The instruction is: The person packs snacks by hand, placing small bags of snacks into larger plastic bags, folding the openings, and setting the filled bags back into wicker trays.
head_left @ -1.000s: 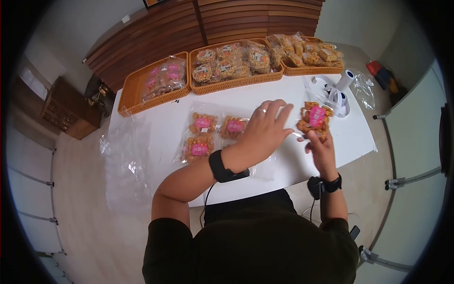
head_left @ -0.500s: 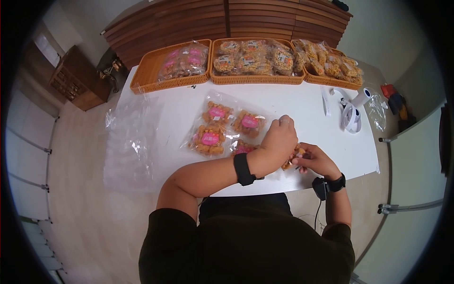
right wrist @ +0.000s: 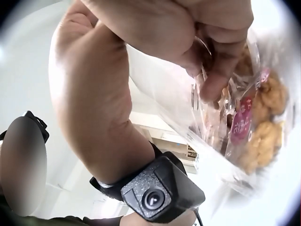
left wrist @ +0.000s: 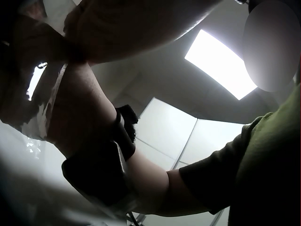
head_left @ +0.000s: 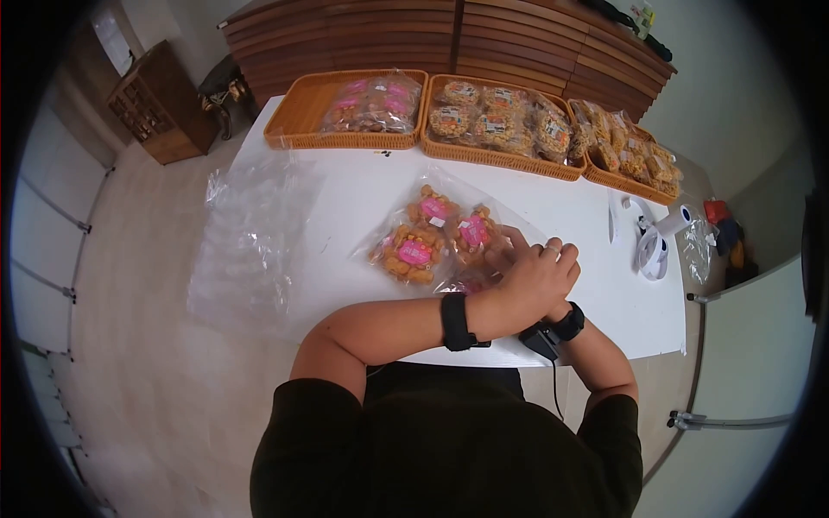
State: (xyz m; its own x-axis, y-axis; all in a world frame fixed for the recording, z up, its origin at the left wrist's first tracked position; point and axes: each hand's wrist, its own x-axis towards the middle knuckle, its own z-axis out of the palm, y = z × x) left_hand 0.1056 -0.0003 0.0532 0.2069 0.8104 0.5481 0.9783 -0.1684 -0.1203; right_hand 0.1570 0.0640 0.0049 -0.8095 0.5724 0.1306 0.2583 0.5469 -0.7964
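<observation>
My left hand is at the right side of a large clear plastic bag, fingers curled down at its edge. Under it, and mostly hidden by it in the head view, my right hand reaches in at the bag's right end. Clear film wraps around my right wrist in the left wrist view. My right fingers bend around a small snack packet, largely hidden. Beside them in the right wrist view shows a snack packet with a pink label. Several such packets of brown knobbly snacks lie inside the bag.
Along the back stand a half-filled wicker tray, a middle tray of round snack packs and a right tray of bagged snacks. Empty plastic bags lie at left. A label roll and white strap loops lie at right.
The right hand brought a snack packet down from the right and moved leftward into the bag. The left hand came down to the bag's edge and now covers the right hand. The view shifted.
</observation>
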